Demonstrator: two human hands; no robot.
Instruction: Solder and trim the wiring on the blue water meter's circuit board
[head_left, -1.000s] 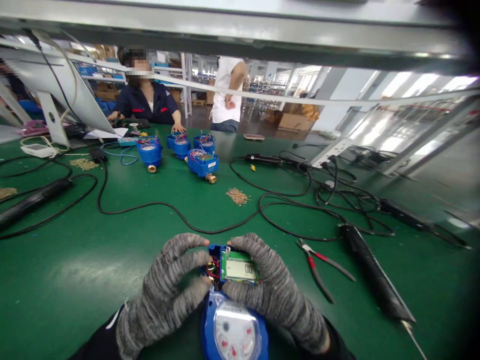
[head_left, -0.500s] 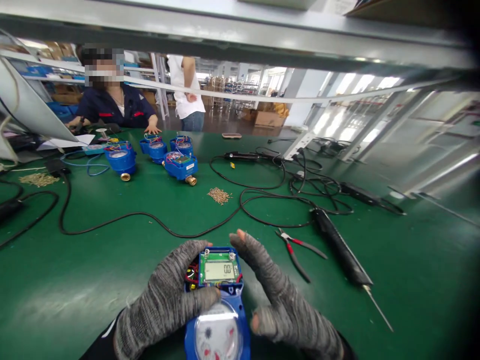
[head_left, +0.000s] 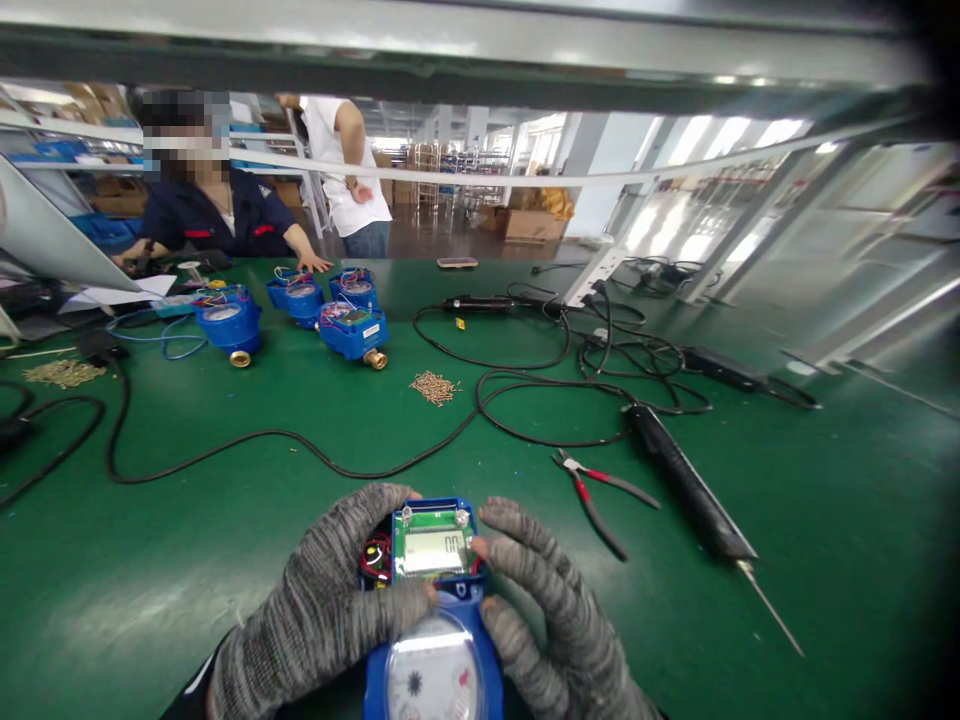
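Note:
A blue water meter (head_left: 480,660) with a clear round dial lies in front of me, partly cut off by the bottom edge. Its electronics box is uncovered: a green circuit board (head_left: 427,519) with a lit display (head_left: 431,552) shows, and red and black wires (head_left: 376,556) lie along its left side. My left hand (head_left: 322,590), in a grey fingerless-tip glove, is closed around the meter's left side, thumb across its middle. My right hand (head_left: 559,610), gloved alike, has bent fingers against the box's right edge, near a red wire; its thumb touches the meter's body.
Cutters with red and black handles (head_left: 598,512) and a black electric screwdriver (head_left: 686,485) lie to the right. Ahead are a pile of small screws (head_left: 434,387), looping black cables (head_left: 525,440) and several blue meters (head_left: 352,332). A co-worker (head_left: 217,215) sits across the green bench.
My right hand has moved from spread fingers beside the meter to bent fingers against its right edge. My left hand keeps its hold. The view has shifted slightly.

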